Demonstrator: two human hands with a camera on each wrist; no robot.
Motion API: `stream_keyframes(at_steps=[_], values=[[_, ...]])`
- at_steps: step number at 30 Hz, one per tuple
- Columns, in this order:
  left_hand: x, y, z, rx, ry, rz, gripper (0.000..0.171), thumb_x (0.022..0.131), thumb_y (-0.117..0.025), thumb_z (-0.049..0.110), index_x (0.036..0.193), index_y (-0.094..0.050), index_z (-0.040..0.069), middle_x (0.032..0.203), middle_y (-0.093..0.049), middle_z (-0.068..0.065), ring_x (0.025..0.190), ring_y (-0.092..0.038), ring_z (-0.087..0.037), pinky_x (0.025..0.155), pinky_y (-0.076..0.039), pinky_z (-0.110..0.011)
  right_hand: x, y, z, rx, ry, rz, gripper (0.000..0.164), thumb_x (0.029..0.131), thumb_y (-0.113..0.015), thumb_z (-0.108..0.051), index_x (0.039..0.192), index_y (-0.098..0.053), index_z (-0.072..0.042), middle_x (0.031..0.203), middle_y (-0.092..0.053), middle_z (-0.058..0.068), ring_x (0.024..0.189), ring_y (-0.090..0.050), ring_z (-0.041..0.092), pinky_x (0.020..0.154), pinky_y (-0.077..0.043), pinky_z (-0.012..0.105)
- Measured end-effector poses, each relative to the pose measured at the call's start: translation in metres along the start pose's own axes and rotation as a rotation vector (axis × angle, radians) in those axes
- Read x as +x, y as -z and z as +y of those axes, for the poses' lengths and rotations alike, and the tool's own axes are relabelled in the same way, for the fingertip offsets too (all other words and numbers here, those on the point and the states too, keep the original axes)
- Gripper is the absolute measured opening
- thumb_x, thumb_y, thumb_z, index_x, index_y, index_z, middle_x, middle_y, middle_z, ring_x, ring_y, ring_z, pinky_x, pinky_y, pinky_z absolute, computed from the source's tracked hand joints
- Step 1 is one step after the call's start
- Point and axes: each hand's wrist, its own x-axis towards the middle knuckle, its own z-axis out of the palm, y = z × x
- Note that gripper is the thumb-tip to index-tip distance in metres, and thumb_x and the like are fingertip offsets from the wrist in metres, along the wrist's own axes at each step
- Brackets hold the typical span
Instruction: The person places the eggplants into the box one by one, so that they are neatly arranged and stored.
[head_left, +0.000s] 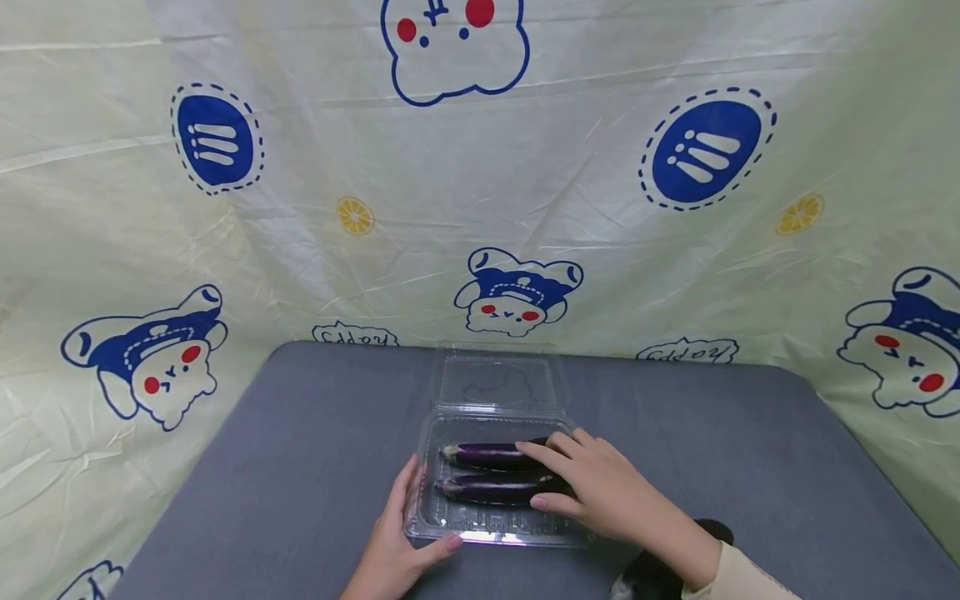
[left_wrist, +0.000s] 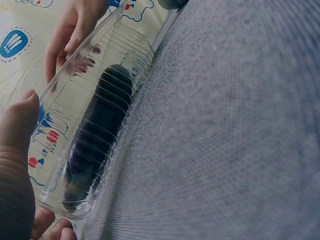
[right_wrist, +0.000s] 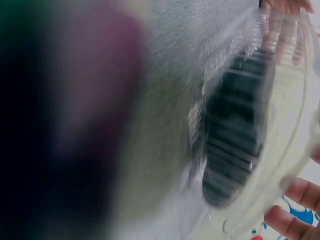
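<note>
Two dark purple eggplants lie side by side in a clear plastic box. The far eggplant and the near eggplant both point their stem ends left. At the box's front left corner, my left hand grips it, thumb along the rim and fingers at the end wall. My right hand is over the right ends of the eggplants, hiding them. Its fingers are spread and loosely bent, and the right wrist view shows fingertips at the rim, apart from the eggplant seen through the wall.
The box's hinged lid is folded back on the grey table. More eggplant lies under my right forearm, and a blurred dark purple shape fills the right wrist view's left side. A printed curtain hangs behind.
</note>
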Motion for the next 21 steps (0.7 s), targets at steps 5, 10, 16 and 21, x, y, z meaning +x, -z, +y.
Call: stream_keyframes(at_steps=[5,10,16,21], values=[[0.000,0.000,0.000,0.001,-0.004,0.004,0.114,0.071,-0.090,0.029,0.159,-0.019,0.017,0.158,-0.039,-0.009,0.145,-0.036,-0.024,0.117,-0.026,-0.022,-0.022,0.009,0.014,-0.001,-0.051,-0.018,0.066,0.090,-0.053,-0.067,0.147,-0.046,-0.035,0.114,-0.059,-0.013,0.094,-0.046,0.006,0.073,-0.042,0.028],[0.000,-0.001,-0.001,-0.014,-0.014,0.006,0.114,0.071,-0.091,0.027,0.159,-0.019,0.017,0.159,-0.037,-0.010,0.145,-0.037,-0.025,0.115,-0.025,-0.018,-0.047,0.015,0.033,0.019,-0.047,-0.047,0.065,0.090,-0.053,-0.067,0.146,-0.047,-0.035,0.116,-0.059,-0.012,0.097,-0.050,0.007,0.075,-0.047,0.035],[0.000,-0.001,-0.001,-0.001,-0.010,0.004,0.114,0.071,-0.090,0.028,0.159,-0.018,0.018,0.159,-0.038,-0.009,0.145,-0.036,-0.024,0.116,-0.025,-0.020,-0.074,0.013,0.053,0.089,-0.029,-0.133,0.074,0.083,-0.055,-0.073,0.147,-0.045,-0.036,0.120,-0.057,-0.011,0.098,-0.048,0.006,0.074,-0.047,0.035],[0.000,-0.001,-0.001,-0.005,-0.001,0.002,0.114,0.071,-0.090,0.029,0.159,-0.019,0.019,0.159,-0.039,-0.008,0.145,-0.036,-0.024,0.116,-0.025,-0.019,-0.095,-0.001,0.063,0.095,0.068,-0.077,0.083,0.075,-0.065,-0.072,0.146,-0.047,-0.034,0.117,-0.055,-0.013,0.098,-0.047,0.002,0.071,-0.045,0.030]])
